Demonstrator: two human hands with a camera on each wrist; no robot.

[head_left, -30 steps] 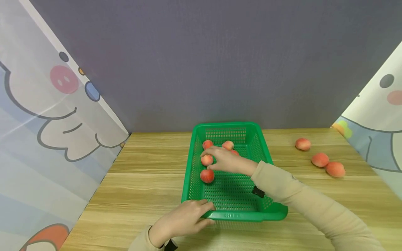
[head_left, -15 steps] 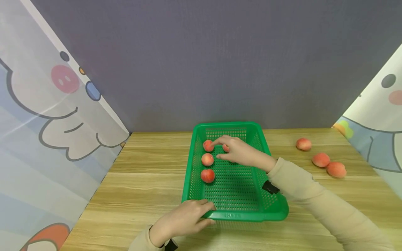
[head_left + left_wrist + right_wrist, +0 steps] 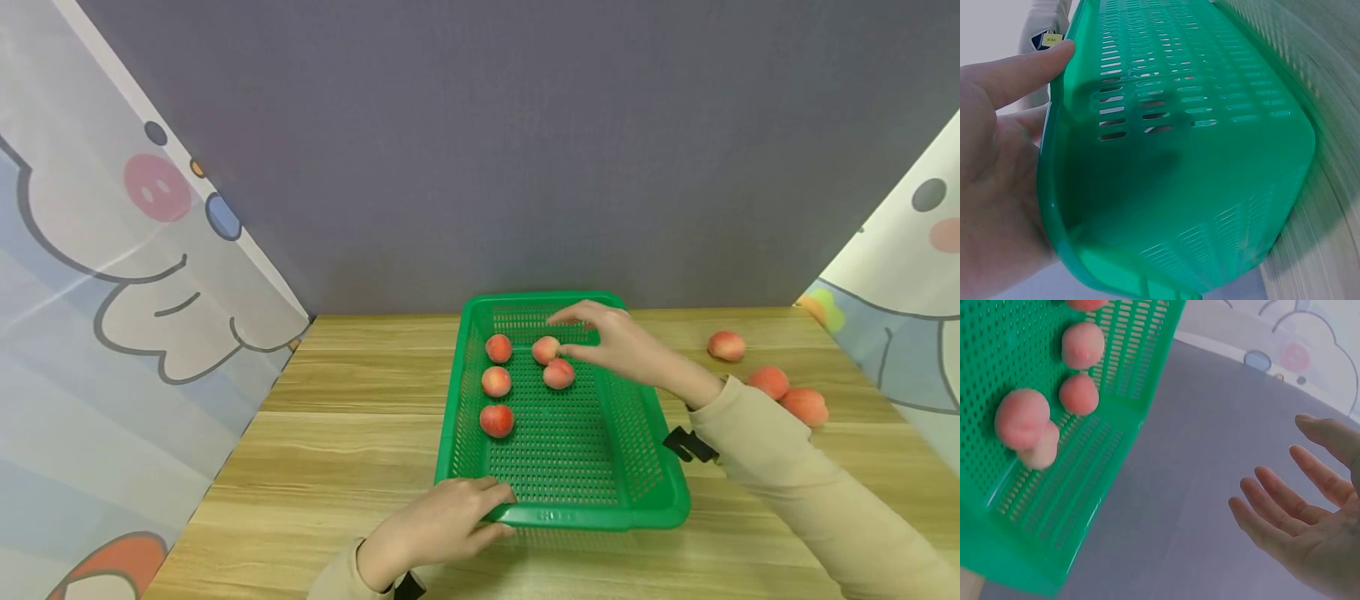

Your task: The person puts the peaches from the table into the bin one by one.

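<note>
A green perforated basket [image 3: 637, 433] lies on the wooden table with several peaches in its far half: a column of three [image 3: 496, 381] on the left and two [image 3: 558, 373] near the middle. My left hand [image 3: 480, 510] grips the basket's near rim [image 3: 1060, 187], thumb on top. My right hand [image 3: 581, 335] hovers over the basket's far right part, fingers spread and holding nothing, just right of the far middle peach [image 3: 545, 349]. In the right wrist view the open palm [image 3: 1310, 537] is apart from the basket [image 3: 1029, 506] and peaches [image 3: 1022, 419].
Three more peaches [image 3: 768, 382] lie on the table [image 3: 337, 442] to the right of the basket, near my right sleeve. Cartoon-print curtains [image 3: 112, 292] hang on both sides, and a grey wall [image 3: 480, 150] closes the back.
My right hand left the left column of peaches and drew back to the right and far side of the basket, empty. The left hand and basket stayed put.
</note>
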